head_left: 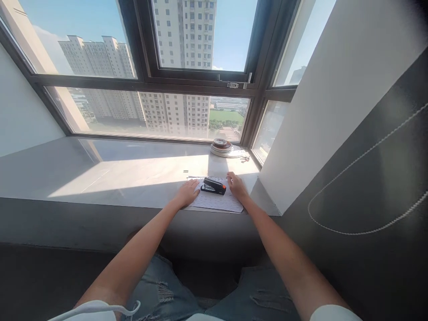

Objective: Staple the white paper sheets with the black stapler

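Several sheets of lined paper (214,204) lie near the front edge of the window sill. On them rests a black stapler (213,186) with an orange-red patch at its right end. My left hand (187,192) lies flat on the left side of the paper, fingers stretched beside the stapler. At the paper's right side is my right hand (236,185), its fingers curled in close to the stapler's right end; whatever they may hold is hidden. Neither hand grips the stapler.
Small staple strips (186,171) lie behind the paper. A stack of round dishes (222,148) stands in the far right corner, with a small metal object (245,158) beside it. Dark-framed windows (200,80) rise behind the sill. A beaded cord (337,229) hangs at right.
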`<state>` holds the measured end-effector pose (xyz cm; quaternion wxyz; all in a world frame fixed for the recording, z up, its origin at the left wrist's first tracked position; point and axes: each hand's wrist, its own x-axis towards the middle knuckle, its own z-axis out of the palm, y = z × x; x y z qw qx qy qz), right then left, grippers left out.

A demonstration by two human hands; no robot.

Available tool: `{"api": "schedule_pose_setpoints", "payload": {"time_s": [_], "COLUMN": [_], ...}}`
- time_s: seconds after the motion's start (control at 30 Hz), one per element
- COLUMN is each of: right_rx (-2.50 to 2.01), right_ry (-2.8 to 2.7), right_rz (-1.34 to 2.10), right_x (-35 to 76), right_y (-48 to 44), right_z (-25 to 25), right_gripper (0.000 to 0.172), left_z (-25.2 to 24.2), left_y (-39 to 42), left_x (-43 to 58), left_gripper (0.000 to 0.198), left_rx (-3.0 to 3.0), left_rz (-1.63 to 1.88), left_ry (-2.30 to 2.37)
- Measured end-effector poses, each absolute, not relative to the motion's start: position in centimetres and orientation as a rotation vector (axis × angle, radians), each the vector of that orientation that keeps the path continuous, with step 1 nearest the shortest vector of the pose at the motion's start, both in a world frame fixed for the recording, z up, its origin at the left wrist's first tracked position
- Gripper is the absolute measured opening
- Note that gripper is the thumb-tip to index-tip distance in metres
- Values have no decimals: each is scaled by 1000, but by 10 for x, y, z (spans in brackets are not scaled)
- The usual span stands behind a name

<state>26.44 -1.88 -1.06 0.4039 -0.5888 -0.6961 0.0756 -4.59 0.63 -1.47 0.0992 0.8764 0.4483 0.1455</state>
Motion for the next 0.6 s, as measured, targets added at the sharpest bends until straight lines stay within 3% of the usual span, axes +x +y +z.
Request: {"api": "schedule_pose_setpoints", "payload": {"time_s": [0.2, 0.6], "right_rx": [-1349, -1540], "right_ry": [-1577, -2093], "right_rz": [185, 70], "right_x": [255, 177], "right_y": [-32, -42], "right_z": [10, 21], "right_gripper": [30, 30], "left_z": [-15, -9], "left_y": [5, -1], "left_x": [-42, -41], "left_gripper": [58, 55], "left_rx": [2591, 2585], "left_rz": [462, 508], "left_ry": [1350, 1370]}}
